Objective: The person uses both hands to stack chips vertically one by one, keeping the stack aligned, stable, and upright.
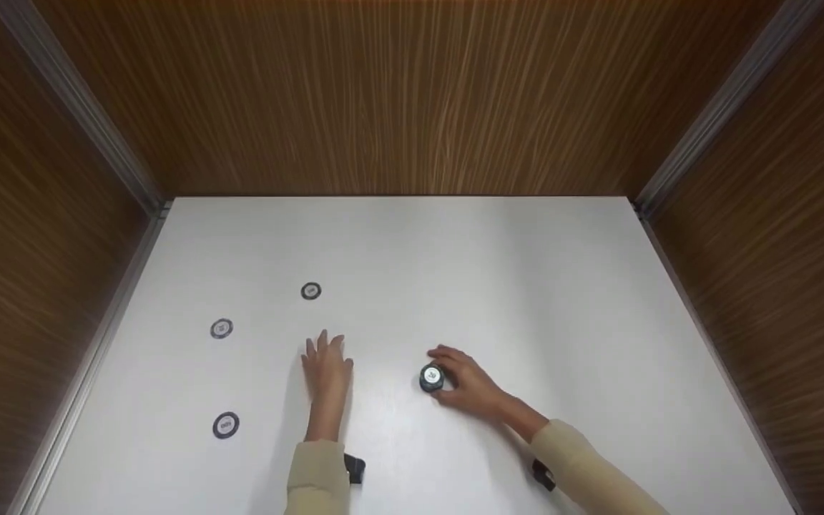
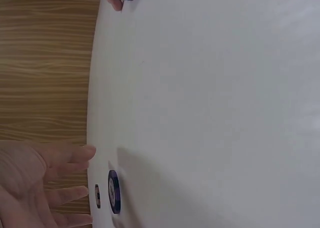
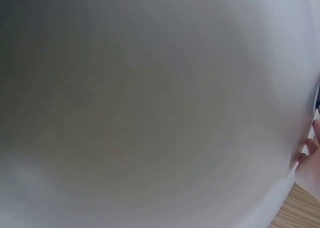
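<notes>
Black-rimmed stacked chips [image 1: 431,378] occupy the gripping right hand [image 1: 472,386], left hand [image 1: 327,368] splayed empty.

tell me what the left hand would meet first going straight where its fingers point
Probably the farthest flat chip, ahead and slightly left of the left hand; the hand's height is hard to judge, so it might pass above.

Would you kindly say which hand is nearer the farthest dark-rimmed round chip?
Left: the left hand is just short of that chip; the right hand is farther off, to its right.
</notes>
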The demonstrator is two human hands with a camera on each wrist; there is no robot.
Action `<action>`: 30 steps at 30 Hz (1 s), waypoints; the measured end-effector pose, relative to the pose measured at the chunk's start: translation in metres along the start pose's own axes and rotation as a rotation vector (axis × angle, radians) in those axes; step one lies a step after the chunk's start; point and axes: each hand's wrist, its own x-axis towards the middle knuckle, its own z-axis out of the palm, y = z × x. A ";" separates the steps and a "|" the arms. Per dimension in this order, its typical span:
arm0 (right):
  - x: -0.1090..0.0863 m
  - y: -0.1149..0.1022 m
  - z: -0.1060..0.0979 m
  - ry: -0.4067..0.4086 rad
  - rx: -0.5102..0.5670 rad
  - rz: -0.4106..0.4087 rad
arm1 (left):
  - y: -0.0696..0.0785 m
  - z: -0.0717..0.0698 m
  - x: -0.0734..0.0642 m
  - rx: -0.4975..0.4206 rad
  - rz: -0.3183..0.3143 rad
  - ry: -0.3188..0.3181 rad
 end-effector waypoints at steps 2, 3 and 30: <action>0.000 0.001 0.000 0.005 0.000 -0.010 | -0.002 0.001 -0.001 -0.006 -0.012 -0.009; 0.001 0.001 0.001 0.004 -0.004 -0.011 | -0.003 0.002 -0.001 -0.010 -0.015 -0.012; 0.015 0.005 -0.012 0.044 -0.160 -0.020 | -0.009 0.010 -0.006 -0.064 -0.018 0.048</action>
